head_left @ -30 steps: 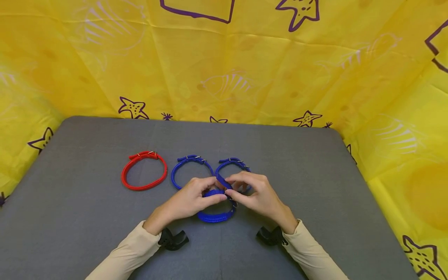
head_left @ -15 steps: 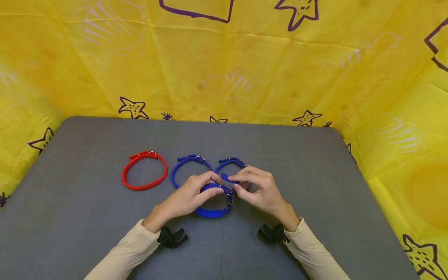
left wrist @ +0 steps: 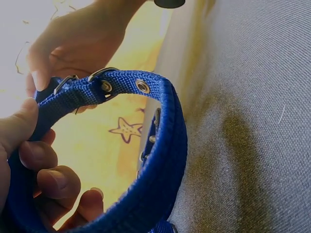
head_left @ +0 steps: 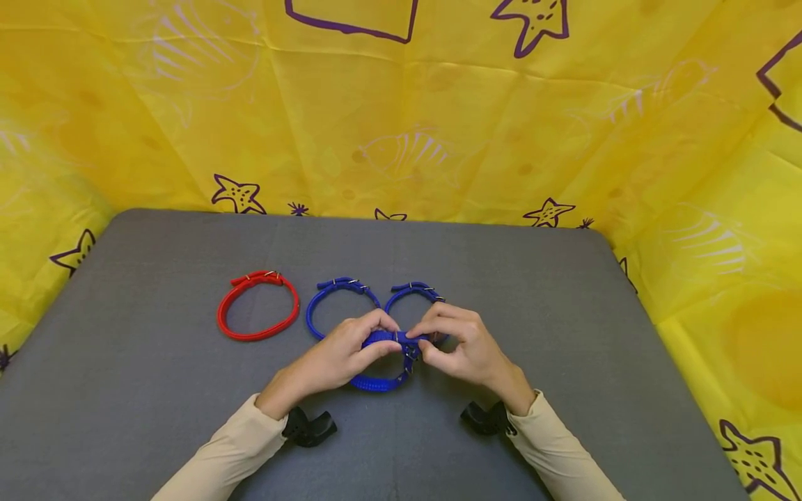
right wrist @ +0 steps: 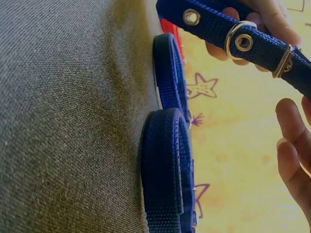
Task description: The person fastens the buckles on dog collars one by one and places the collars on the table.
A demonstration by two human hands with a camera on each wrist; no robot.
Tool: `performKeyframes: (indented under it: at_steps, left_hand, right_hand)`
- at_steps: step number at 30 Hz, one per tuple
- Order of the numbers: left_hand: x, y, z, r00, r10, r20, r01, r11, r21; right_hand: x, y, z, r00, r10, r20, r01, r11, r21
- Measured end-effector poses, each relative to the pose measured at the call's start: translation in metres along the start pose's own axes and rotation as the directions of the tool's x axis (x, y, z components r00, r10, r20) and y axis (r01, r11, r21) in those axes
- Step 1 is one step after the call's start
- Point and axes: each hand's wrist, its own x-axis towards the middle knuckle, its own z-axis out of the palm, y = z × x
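In the head view, both hands hold a blue collar [head_left: 377, 384] just above the table. My left hand [head_left: 354, 353] grips its strap left of the buckle, while my right hand [head_left: 460, 346] pinches the strap end to the right of it. From the left wrist view, the collar [left wrist: 176, 131] forms a loop with the metal buckle [left wrist: 65, 83] at the top, between the two hands. Metal eyelets and a D-ring [right wrist: 232, 41] show along the strap in the right wrist view. Fingers partly hide the strap end.
Two more blue collars, one at left [head_left: 310, 316] and one at right [head_left: 410, 286], lie just beyond the hands. Farther left is a red collar [head_left: 253, 337]. The grey table [head_left: 156, 390] is bordered by a yellow patterned cloth [head_left: 401, 104].
The strap end, earlier raised between the hands, now lies level in line with the buckle. My right fingers have shifted slightly right along with it. The other collars have not moved.
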Motion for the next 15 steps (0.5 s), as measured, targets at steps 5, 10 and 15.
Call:
performKeyframes:
  at_steps: [5, 10, 15]
  left_hand:
    - [-0.0006, 0.0010, -0.0016, 0.999, -0.033, -0.006, 0.033, 0.999, -0.002]
    - [-0.0011, 0.0025, -0.0041, 0.998, -0.055, -0.035, 0.055, 0.998, -0.008]
    - [-0.0008, 0.0039, -0.0043, 0.998, -0.052, -0.045, 0.051, 0.999, -0.013]
  right_hand:
    - [-0.0001, 0.0001, 0.0001, 0.999, 0.027, 0.017, -0.027, 1.000, 0.005]
    - [-0.0027, 0.0034, 0.0022, 0.998, 0.064, -0.028, -0.063, 0.998, 0.025]
    - [-0.0022, 0.0047, 0.0075, 0.998, 0.026, -0.062, -0.022, 0.998, 0.065]
